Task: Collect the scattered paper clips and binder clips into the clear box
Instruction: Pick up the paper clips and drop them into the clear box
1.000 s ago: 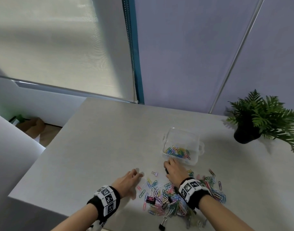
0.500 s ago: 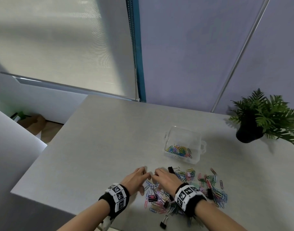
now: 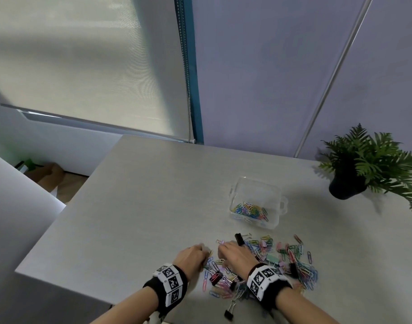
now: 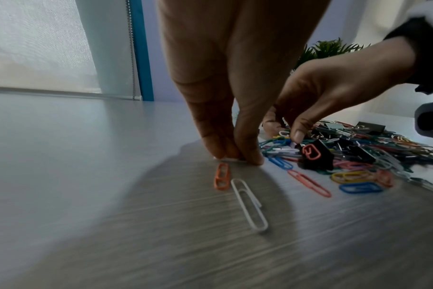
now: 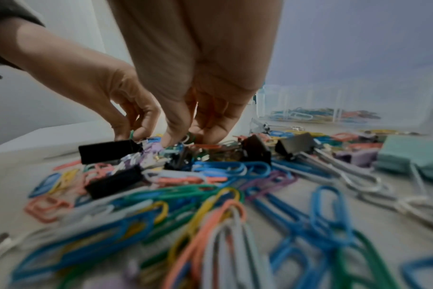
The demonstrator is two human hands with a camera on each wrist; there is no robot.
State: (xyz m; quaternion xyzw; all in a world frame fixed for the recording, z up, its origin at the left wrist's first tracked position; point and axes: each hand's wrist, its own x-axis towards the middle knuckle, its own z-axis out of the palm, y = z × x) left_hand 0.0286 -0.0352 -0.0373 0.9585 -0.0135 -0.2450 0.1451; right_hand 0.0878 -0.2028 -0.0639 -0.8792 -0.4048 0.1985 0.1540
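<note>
Hands | left hand (image 4: 223, 109) pinching white wire paper clip (image 4: 229, 159) | right hand (image 3: 235, 256) fingertips curled in glossy clip pile (image 3: 282, 260), hold unclear

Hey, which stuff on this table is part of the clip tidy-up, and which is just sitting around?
Part of the job:
clear box
loose paper clips
binder clips
left hand
right hand

Just there:
potted fern
roller blind

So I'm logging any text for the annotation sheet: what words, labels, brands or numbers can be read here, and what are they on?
None: no words, brands or numbers can be read in any view.
Left wristband: black-and-white square marker patterns only, no letters.
Right wristband: the same patterns; tiny marks beside them are too small to read.
Clear box: no label visible.
</note>
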